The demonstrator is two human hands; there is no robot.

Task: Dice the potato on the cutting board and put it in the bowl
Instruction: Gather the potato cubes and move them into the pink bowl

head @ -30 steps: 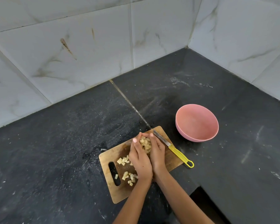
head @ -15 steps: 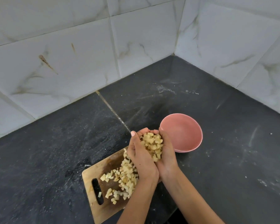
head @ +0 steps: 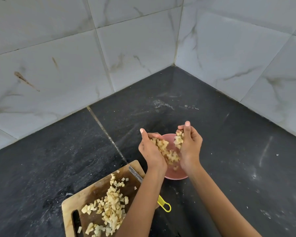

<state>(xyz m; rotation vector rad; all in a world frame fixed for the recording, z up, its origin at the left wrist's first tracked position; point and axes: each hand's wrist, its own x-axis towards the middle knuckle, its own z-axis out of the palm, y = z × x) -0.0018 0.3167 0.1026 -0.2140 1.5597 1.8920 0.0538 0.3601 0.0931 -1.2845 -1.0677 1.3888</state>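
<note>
My left hand (head: pixel 150 151) and my right hand (head: pixel 190 146) are held over the pink bowl (head: pixel 175 176), palms facing each other and parted. Diced potato (head: pixel 167 151) clings to both palms and falls between them into the bowl. Most of the bowl is hidden behind my hands. A wooden cutting board (head: pixel 92 194) lies at the lower left with a scattered pile of potato cubes (head: pixel 111 207) on it. A knife with a yellow handle (head: pixel 163 203) lies across the board's right edge, partly under my left forearm.
The board and bowl sit on a dark stone counter (head: pixel 229 168) in a corner of white marble-look wall tiles (head: pixel 143 48). A grout seam (head: pixel 106 132) crosses the counter toward the board.
My cupped hands carried the potato cubes from above the board to over the bowl, then parted, and the cubes are dropping in. The view has shifted, so the board sits lower left.
</note>
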